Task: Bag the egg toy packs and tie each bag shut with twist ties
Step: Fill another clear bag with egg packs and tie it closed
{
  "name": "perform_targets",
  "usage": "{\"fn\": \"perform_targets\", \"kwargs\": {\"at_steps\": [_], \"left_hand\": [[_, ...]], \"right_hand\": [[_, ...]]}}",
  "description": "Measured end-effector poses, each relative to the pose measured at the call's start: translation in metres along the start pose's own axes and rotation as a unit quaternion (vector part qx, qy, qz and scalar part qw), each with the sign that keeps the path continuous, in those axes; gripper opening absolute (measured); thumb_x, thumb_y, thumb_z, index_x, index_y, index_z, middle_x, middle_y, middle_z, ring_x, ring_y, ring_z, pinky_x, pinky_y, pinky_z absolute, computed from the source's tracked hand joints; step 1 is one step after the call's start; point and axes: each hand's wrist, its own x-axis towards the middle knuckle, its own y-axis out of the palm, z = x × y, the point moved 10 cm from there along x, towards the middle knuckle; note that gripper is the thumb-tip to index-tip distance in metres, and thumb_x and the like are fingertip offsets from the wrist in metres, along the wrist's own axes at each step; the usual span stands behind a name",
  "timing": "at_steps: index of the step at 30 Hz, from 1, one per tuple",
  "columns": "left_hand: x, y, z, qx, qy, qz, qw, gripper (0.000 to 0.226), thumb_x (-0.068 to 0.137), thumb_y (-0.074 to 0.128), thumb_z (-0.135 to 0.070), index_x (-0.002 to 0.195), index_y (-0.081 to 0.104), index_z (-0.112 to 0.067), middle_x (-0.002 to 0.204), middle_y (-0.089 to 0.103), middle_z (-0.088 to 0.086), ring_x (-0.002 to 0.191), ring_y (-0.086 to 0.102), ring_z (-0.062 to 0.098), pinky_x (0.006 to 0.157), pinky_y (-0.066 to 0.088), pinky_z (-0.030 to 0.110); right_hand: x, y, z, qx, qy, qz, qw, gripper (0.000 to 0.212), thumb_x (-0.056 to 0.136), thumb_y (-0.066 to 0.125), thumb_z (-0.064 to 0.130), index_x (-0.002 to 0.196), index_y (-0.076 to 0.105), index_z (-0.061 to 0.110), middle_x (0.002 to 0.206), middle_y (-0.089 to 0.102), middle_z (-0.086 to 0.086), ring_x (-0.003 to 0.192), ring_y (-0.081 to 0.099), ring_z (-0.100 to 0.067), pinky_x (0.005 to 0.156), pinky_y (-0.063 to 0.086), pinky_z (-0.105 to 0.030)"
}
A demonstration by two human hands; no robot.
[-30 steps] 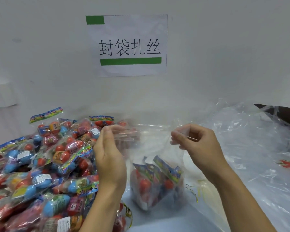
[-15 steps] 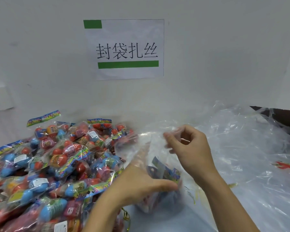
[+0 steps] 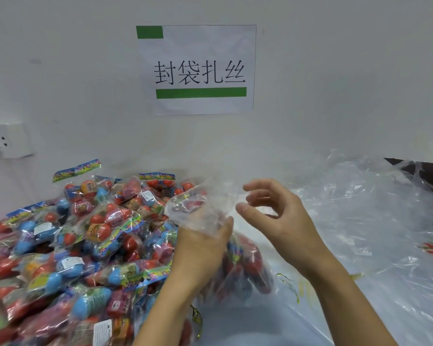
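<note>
L hand is gripping the gathered neck of the clear bag, w/ egg toy packs inside, sitting on the table just right of the loose pile. R hand is hovering near the bag mouth, fingers loosely curled, holding nothing. Step: closing the neck. Next prob. needs a twist tie, pinched w/ R and wrapped round.

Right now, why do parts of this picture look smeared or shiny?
Head view: the left hand and the filled clear bag it grips are motion-blurred; the egg toy pile smears toward the left edge; the loose plastic sheeting catches white glare; the wall sign stays sharp.
</note>
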Motion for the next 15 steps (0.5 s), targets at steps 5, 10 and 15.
{"fn": "perform_targets", "kwargs": {"at_steps": [5,10,15], "left_hand": [[0.001,-0.007,0.006,-0.065,-0.015,-0.017,0.998,0.013,0.096,0.061,-0.028,0.087,0.070,-0.024,0.075,0.073,-0.003,0.072,0.070,0.013,0.067,0.056,0.031],[-0.005,0.012,0.022,-0.203,-0.123,0.057,0.970,0.014,0.084,0.069,-0.044,0.094,0.077,-0.039,0.098,0.077,-0.010,0.095,0.072,0.005,0.070,0.057,0.018],[-0.009,0.032,0.017,-0.196,-0.102,0.125,0.967,0.025,0.083,0.068,-0.051,0.098,0.077,-0.033,0.102,0.076,-0.009,0.101,0.071,0.009,0.083,0.055,0.027]], "right_hand": [[-0.020,0.052,-0.028,-0.122,0.082,0.257,0.955,0.059,0.083,0.076,0.049,0.136,0.051,0.042,0.114,0.065,0.032,0.099,0.063,0.012,0.077,0.047,-0.006],[-0.021,0.057,-0.028,-0.150,0.062,0.262,0.951,0.073,0.083,0.078,0.049,0.146,0.042,0.044,0.131,0.061,0.028,0.112,0.061,0.011,0.097,0.049,-0.017],[-0.021,0.052,-0.028,-0.200,0.076,0.247,0.945,0.076,0.065,0.079,0.048,0.135,0.049,0.055,0.124,0.063,0.032,0.104,0.065,0.008,0.094,0.055,-0.026]]}}
